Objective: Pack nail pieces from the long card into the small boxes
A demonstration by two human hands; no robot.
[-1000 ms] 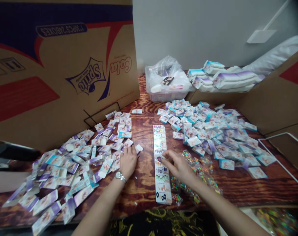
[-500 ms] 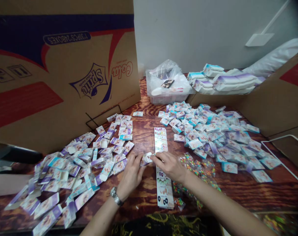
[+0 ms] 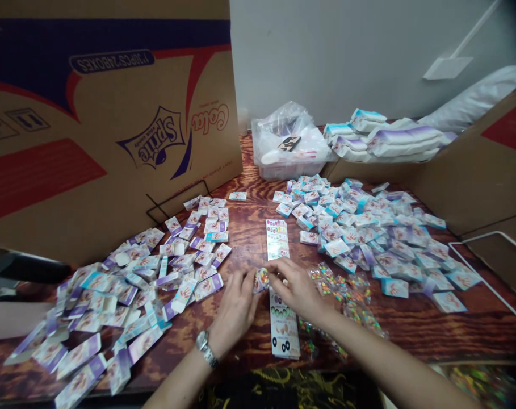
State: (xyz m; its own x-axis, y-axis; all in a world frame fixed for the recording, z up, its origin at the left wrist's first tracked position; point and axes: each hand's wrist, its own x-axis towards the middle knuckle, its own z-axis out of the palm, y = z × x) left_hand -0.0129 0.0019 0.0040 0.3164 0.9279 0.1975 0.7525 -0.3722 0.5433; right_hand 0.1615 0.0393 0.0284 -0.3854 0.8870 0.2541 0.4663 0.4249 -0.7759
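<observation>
Between my two hands is a small white-and-purple carton (image 3: 259, 286), with a bag of multicoloured candy (image 3: 263, 276) showing at its upper end. My left hand (image 3: 236, 304), with a metal watch (image 3: 205, 347) on its wrist, is closed on the carton's left side. On the other side, the fingers of my right hand (image 3: 298, 289) are pinched at the carton's right edge; the fingertips are partly hidden. Under the hands lies a long stack of printed sticker strips (image 3: 285, 332). Small clear bags of candy (image 3: 343, 289) lie beside and beneath my right forearm.
Loose small cartons (image 3: 108, 304), several with open ends, spread over the left. A heap of cartons (image 3: 368, 227) covers the right. Big cardboard boxes (image 3: 91, 125) stand at both sides. Behind are a plastic-lined tub (image 3: 292, 170) and flat carton bundles (image 3: 402, 142).
The carton has turned upright and shifted slightly right, and coloured candy now shows at its end. My left hand has moved a little right; my right fingers have shifted around the carton's edge.
</observation>
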